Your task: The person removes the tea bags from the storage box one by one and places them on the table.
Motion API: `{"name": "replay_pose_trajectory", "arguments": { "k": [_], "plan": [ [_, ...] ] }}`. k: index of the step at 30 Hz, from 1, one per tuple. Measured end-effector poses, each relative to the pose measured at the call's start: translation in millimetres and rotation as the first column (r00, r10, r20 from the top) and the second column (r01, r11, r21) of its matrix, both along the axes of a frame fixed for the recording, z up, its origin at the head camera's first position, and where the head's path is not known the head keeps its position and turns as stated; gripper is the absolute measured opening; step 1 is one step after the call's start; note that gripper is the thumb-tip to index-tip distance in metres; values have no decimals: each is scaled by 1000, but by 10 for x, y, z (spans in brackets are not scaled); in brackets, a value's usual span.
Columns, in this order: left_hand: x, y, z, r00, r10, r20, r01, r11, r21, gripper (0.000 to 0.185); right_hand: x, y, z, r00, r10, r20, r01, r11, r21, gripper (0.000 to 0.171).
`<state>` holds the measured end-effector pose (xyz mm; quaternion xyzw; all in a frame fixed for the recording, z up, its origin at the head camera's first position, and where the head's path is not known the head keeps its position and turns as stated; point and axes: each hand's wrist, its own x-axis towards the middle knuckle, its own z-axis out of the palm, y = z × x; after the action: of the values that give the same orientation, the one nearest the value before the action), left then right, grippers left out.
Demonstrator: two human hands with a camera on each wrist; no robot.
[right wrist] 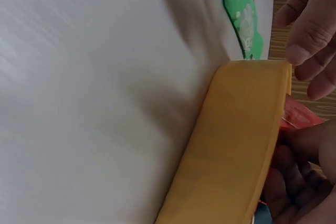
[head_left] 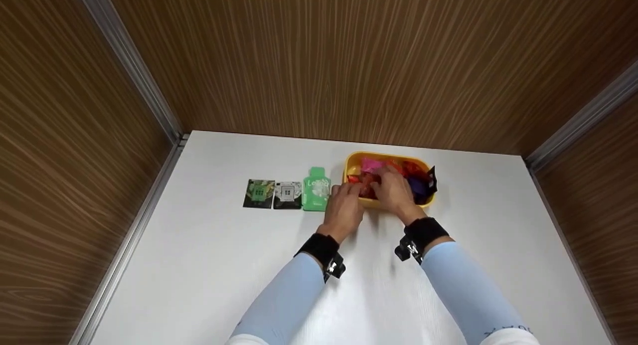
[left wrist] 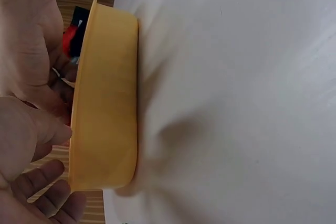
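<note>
Hands (head_left: 394, 190) over tub (head_left: 355, 161), packets (head_left: 417, 178) half-hidden

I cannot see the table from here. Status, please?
Both hands at yellow tray: right hand among packets, left hand at near-left corner. Green pouch beside, nothing blocking.

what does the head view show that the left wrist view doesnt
Only the head view shows the green pouch, two dark sachets laid in a row beside it, and the right hand reaching into the packets. Only the left wrist view shows the tray's outer wall up close. Both show the yellow tray, the white table and the left hand.
</note>
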<state>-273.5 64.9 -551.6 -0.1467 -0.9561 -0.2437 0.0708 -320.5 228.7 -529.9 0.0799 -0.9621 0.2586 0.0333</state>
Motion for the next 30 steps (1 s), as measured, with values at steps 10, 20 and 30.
{"name": "replay_pose_trajectory", "arguments": {
  "k": [10, 20, 30],
  "plan": [
    [50, -35, 173, 987, 101, 125, -137, 935, 328, 67, 215, 54, 288, 986, -133, 102, 168, 811, -560, 23],
    [231, -161, 217, 970, 4, 242, -149, 799, 583, 32, 598, -73, 192, 981, -105, 166, 195, 622, -758, 17],
    [537, -379, 48, 952, -50, 301, -193, 667, 720, 8, 931, -190, -111, 977, -20, 212, 173, 657, -734, 19]
  ]
}}
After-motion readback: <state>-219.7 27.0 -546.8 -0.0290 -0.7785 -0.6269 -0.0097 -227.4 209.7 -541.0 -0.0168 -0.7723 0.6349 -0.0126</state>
